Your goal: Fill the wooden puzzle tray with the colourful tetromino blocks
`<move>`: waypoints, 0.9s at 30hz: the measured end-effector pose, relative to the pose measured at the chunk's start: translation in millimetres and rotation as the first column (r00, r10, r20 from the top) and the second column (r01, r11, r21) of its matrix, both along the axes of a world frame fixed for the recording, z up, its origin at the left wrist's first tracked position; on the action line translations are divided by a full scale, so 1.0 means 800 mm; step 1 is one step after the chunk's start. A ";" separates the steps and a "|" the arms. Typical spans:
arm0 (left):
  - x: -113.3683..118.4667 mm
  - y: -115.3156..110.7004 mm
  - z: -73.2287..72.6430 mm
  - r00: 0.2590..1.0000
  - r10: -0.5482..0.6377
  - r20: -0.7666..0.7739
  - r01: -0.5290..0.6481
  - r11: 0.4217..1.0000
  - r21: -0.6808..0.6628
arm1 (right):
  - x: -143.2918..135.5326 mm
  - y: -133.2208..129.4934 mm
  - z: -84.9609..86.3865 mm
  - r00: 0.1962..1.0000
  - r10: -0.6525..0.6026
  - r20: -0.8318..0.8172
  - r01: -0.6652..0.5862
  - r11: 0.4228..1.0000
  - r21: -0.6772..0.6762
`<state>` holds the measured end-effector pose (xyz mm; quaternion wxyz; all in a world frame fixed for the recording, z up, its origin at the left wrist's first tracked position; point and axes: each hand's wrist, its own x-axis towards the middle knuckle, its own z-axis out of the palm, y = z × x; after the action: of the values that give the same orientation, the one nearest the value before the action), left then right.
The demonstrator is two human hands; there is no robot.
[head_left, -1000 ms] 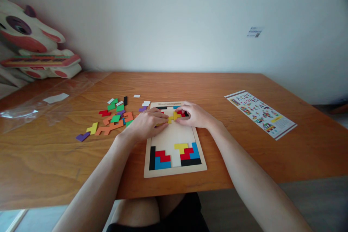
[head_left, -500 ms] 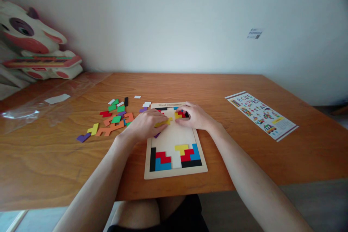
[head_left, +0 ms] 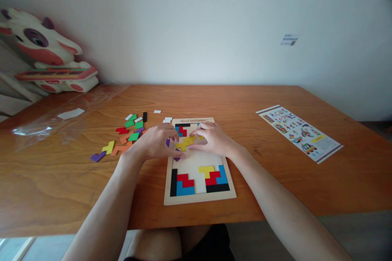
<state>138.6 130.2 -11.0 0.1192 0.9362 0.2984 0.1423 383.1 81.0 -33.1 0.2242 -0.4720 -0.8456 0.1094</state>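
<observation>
A wooden puzzle board (head_left: 170, 200) lies in front of me with coloured block pieces in its near corners and far end. My left hand (head_left: 157, 140) is over the board's left edge, thumb and fingers apart, with nothing gripped. By its thumb lies a purple piece (head_left: 177, 158), partly covered. My right hand (head_left: 211, 138) pinches a yellow puzzle piece (head_left: 190, 140), partly hidden by the fingers, at the middle of the upper board. It touches another yellow piece (head_left: 182, 146) to its left. A red piece (head_left: 183, 132) and a blue one show behind.
Loose pieces, among them a green one (head_left: 134, 136) and a yellow one (head_left: 108, 147), are scattered left of the board. A printed sheet (head_left: 300, 133) lies at right. Clear plastic wrapping (head_left: 52, 120) and a cow-shaped toy keyboard (head_left: 58, 74) are at left.
My right hand has moved left across the board, to the yellow pieces. My left hand has drawn back a little to the left, its fingers now spread off the yellow piece.
</observation>
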 end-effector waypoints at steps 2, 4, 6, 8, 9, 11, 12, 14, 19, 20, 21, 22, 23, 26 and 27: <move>0.002 -0.001 0.001 1.000 0.008 0.002 -0.008 0.998 -0.059 | -0.001 0.001 0.000 1.000 -0.014 -0.014 0.013 1.000 -0.023; 0.004 -0.001 0.001 1.000 0.020 0.003 -0.020 0.991 -0.133 | -0.001 0.000 0.002 0.999 -0.035 -0.022 0.034 0.998 -0.057; 0.006 0.000 0.000 0.999 0.035 -0.003 -0.035 0.977 -0.209 | -0.001 0.000 0.005 0.998 -0.063 -0.020 0.061 0.992 -0.108; 0.007 0.000 -0.002 0.998 0.056 -0.013 -0.057 0.961 -0.270 | -0.001 -0.001 0.007 0.996 -0.085 -0.021 0.081 0.983 -0.164; 0.008 0.000 -0.002 0.998 0.067 -0.018 -0.070 0.954 -0.293 | 0.000 -0.001 0.008 0.996 -0.090 -0.024 0.084 0.979 -0.186; 0.009 -0.001 -0.002 0.995 0.093 -0.030 -0.097 0.940 -0.328 | 0.001 -0.001 0.008 0.995 -0.093 -0.035 0.084 0.975 -0.207; 0.010 -0.002 -0.002 0.994 0.103 -0.033 -0.108 0.933 -0.342 | 0.001 -0.002 0.009 0.995 -0.093 -0.039 0.083 0.974 -0.208; 0.011 -0.005 -0.001 0.993 0.115 -0.028 -0.117 0.924 -0.363 | 0.001 -0.002 0.010 0.995 -0.091 -0.043 0.080 0.975 -0.209; 0.013 -0.008 0.001 0.996 0.090 -0.013 -0.089 0.935 -0.343 | 0.001 -0.004 0.015 0.990 -0.067 -0.127 0.035 0.971 -0.238; 0.013 -0.007 0.000 0.997 0.080 -0.009 -0.078 0.942 -0.328 | 0.002 -0.003 0.016 0.981 -0.074 -0.180 0.026 0.966 -0.257; 0.013 -0.007 0.000 0.998 0.066 0.000 -0.062 0.948 -0.311 | 0.004 -0.002 0.015 0.964 -0.094 -0.248 0.025 0.963 -0.270; 0.013 -0.006 -0.001 0.999 0.052 0.016 -0.045 0.954 -0.298 | 0.008 0.001 0.014 0.936 -0.129 -0.327 0.035 0.960 -0.279; 0.013 -0.005 -0.002 0.999 0.040 0.036 -0.028 0.957 -0.289 | 0.011 0.004 0.013 0.895 -0.172 -0.411 0.054 0.958 -0.283; 0.012 -0.001 -0.005 0.996 0.013 0.094 0.012 0.967 -0.254 | 0.025 0.016 0.006 0.707 -0.300 -0.640 0.125 0.944 -0.304; 0.012 -0.001 -0.006 0.994 0.010 0.106 0.015 0.974 -0.225 | 0.029 0.020 0.004 0.635 -0.328 -0.699 0.142 0.940 -0.311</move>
<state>148.5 129.7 -15.9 0.2405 0.9081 0.3047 0.1569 406.2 96.8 -30.0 0.5052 -0.5154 -0.5931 0.3570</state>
